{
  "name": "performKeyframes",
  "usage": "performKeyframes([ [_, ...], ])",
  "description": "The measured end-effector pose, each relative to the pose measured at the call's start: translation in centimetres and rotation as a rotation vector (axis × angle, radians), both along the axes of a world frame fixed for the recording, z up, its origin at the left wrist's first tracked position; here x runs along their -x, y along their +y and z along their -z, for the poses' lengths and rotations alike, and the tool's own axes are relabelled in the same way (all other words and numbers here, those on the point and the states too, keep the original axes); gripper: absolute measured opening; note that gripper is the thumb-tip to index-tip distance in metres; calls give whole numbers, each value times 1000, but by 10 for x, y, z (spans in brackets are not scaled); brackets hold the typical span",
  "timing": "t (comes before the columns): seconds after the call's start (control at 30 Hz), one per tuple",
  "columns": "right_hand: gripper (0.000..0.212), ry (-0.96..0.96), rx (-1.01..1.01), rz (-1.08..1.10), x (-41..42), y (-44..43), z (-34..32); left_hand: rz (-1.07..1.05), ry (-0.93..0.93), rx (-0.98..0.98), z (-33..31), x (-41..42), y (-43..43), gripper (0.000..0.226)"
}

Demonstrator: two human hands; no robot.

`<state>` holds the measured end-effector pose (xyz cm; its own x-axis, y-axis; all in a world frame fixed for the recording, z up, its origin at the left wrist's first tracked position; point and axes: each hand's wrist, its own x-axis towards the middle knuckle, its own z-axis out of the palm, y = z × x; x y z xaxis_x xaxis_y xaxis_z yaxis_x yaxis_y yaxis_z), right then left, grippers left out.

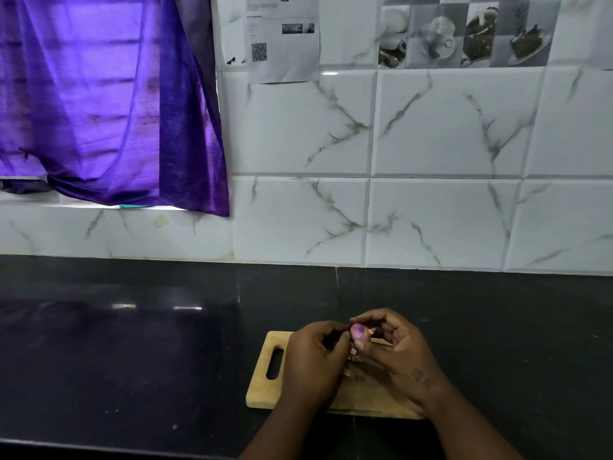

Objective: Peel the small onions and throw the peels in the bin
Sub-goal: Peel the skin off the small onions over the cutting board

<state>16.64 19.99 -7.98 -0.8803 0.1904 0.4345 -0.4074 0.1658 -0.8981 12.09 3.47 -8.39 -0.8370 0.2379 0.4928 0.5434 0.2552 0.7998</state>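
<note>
A small purple onion (358, 332) is pinched between the fingertips of both hands above a wooden cutting board (265, 383). My left hand (315, 356) grips it from the left, with the thumb against its side. My right hand (398, 343) curls around it from the right and over the top. A few pale pink peel scraps (352, 356) lie on the board just under the hands. Most of the board's middle is hidden by my hands. No bin is in view.
The board has a slot handle (275, 363) at its left end and lies on a black stone counter (132, 343). A white marble-look tiled wall (431, 194) rises behind. A purple curtain (109, 111) hangs at the upper left over a window ledge.
</note>
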Motion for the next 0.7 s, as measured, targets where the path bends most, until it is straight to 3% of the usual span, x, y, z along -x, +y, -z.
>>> performKeyframes([
  [0.13,41,-10,35,20,3,2,1,0,17,-10,-1,-3,1,18],
  [0.7,35,33,-64,85,3,2,2,-45,57,45,-1,-3,1,16],
])
